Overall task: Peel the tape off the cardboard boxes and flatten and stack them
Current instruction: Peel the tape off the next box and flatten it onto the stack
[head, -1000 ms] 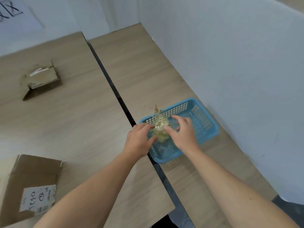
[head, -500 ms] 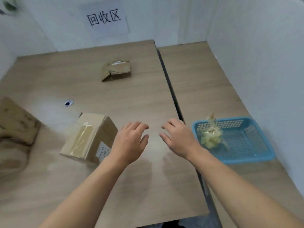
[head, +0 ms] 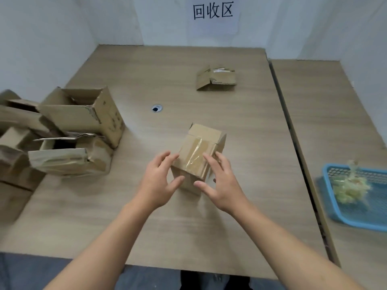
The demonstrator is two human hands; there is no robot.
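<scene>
Standing near the middle of the light wood-grain surface [head: 230,227], a small brown cardboard box [head: 206,136] is seen with a strip of clear glossy tape [head: 195,156] stuck over its top face and down its near side. The box is flanked by both hands. The left hand [head: 159,183] is held at its near left corner and the right hand [head: 219,185] at its right side. Each has its fingers spread and only slightly bent, and nothing is gripped; whether the fingertips touch the cardboard cannot be told. A collapsed brown cardboard box [head: 216,79] is laid well apart towards the far edge, below a white paper sign with black characters [head: 212,13] fixed to the wall. A heap of opened, crumpled brown cardboard boxes [head: 79,130] is piled at the left edge. A round dark cable hole [head: 156,108] is set between the heap and the collapsed box. On the adjoining surface at the right, a blue plastic mesh basket [head: 329,191] is placed, with a wad of crumpled yellowish tape [head: 349,187] inside it.
</scene>
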